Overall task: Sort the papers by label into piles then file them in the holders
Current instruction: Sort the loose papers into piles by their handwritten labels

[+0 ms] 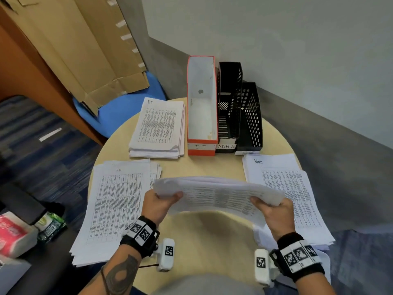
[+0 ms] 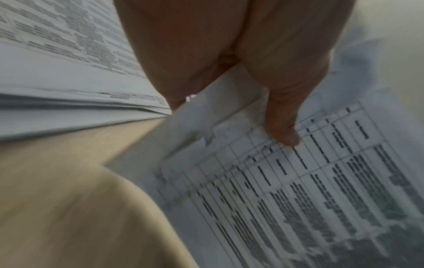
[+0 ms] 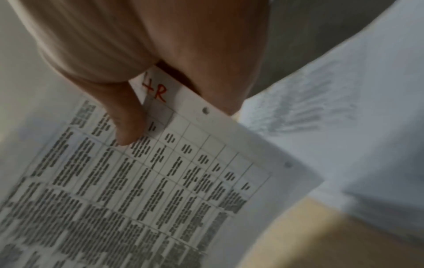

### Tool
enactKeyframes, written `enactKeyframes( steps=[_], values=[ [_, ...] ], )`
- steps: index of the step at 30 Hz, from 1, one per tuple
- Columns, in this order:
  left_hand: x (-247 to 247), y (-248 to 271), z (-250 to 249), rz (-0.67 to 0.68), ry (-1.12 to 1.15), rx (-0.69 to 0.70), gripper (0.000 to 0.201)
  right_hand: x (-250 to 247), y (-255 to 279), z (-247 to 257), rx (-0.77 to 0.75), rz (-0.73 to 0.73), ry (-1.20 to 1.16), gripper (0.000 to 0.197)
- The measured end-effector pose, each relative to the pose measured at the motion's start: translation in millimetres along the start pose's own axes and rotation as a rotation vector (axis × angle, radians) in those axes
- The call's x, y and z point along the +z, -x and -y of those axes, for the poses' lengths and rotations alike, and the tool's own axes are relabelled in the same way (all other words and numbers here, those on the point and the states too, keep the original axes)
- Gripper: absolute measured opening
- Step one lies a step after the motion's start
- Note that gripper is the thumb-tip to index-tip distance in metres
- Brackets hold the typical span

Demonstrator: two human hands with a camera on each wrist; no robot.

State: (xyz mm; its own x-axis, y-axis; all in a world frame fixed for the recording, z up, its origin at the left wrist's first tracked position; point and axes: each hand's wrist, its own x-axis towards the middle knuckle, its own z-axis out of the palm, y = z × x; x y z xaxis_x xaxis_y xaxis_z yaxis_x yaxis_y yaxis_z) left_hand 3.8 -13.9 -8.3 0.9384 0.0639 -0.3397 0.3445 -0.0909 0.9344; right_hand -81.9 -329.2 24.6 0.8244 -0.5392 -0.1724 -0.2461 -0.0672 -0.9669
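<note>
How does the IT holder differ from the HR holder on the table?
The IT holder is white inside with orange-red edges and solid walls; the HR holder is black with perforated walls. The IT holder stands taller and at the left end of the row, the HR holder at the right end. Both look empty.

The person is wearing a black band on each wrist, each carrying a row of white tiles printed with black square codes. A small white camera block with its own black code tag is hanging at the inner side of each band. The left forearm (image 1: 119, 273) is showing a dark tattoo, and both forearms are going without sleeves.
</note>
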Motion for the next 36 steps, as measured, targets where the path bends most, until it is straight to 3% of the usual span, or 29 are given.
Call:
enactKeyframes(
  steps=[2, 3, 5, 7, 8, 11, 13, 16, 18, 21, 23, 24, 27, 29, 33, 35, 36],
  values=[
    [-4.4, 1.6, -6.1, -0.069, -0.168, 0.04, 0.086, -2.1, 0.0, 22.2, -0.117, -0.002, 0.134, 0.027],
    [-5.7, 3.9, -15.1, -0.121, -0.273, 0.124, 0.102, -3.1, -0.6, 36.3, -0.193, 0.006, 0.205, 0.026],
    [-3.7, 10.7, -41.0, -0.166, -0.512, 0.465, 0.12, -1.6, -0.9, 66.1, -0.362, 0.059, 0.345, 0.019],
    [7.0, 19.8, -75.0, -0.046, -0.726, 0.768, 0.11, 7.1, -0.8, 93.7, -0.563, 0.148, 0.461, 0.011],
    [13.3, 22.9, -89.2, 0.068, -0.789, 0.82, 0.093, 14.1, -0.1, 106.7, -0.654, 0.204, 0.501, 0.01],
    [16.6, 18.9, -109.7, 0.285, -0.834, 0.728, 0.025, 41.2, 3.5, 140.5, -0.752, 0.357, 0.604, 0.013],
    [2.2, 9.0, -106.8, 0.263, -0.758, 0.673, 0.014, 61.3, 4.8, 155.2, -0.768, 0.369, 0.675, 0.013],
    [-35.1, -5.5, -90.9, 0.15, -0.6, 0.539, 0.019, 89.2, -0.7, 158.5, -0.698, 0.174, 0.711, 0.011],
    [-68.7, -17.4, -72.7, 0.092, -0.389, 0.354, 0.015, 107.6, -8.5, 140.8, -0.487, 0.123, 0.614, 0.032],
    [-120.5, -27.9, -40.2, 0.017, -0.232, 0.138, 0.025, 148.9, -2.3, 93.5, 0.039, 0.297, 0.322, 0.057],
    [-150.2, -31.5, -10.4, -0.03, -0.197, 0.052, 0.019, 182.8, 16.2, 58.0, 0.354, 0.479, 0.225, 0.057],
    [-161.9, -33.4, 4.1, -0.054, -0.187, 0.002, 0.021, 200.0, 26.1, 43.5, 0.424, 0.572, 0.238, 0.05],
    [-187.7, -46.1, 40.7, -0.124, -0.221, -0.164, 0.033, 249.8, 48.0, 16.8, 0.364, 0.75, 0.441, 0.016],
    [-200.0, -58.9, 52.3, -0.157, -0.335, -0.221, 0.033, 277.9, 52.2, 8.3, 0.307, 0.781, 0.548, 0.016],
    [-219.1, -86.9, 46.0, -0.138, -0.483, -0.193, 0.043, 315.6, 46.5, 1.6, 0.255, 0.733, 0.633, 0.013],
    [-227.3, -100.4, 41.8, -0.107, -0.653, -0.232, 0.07, 324.5, 38.0, -9.6, 0.289, 0.68, 0.728, 0.006],
    [-231.8, -105.5, 44.1, -0.096, -0.778, -0.283, 0.092, 327.9, 35.0, -15.4, 0.305, 0.656, 0.819, 0.016]
  ],
)
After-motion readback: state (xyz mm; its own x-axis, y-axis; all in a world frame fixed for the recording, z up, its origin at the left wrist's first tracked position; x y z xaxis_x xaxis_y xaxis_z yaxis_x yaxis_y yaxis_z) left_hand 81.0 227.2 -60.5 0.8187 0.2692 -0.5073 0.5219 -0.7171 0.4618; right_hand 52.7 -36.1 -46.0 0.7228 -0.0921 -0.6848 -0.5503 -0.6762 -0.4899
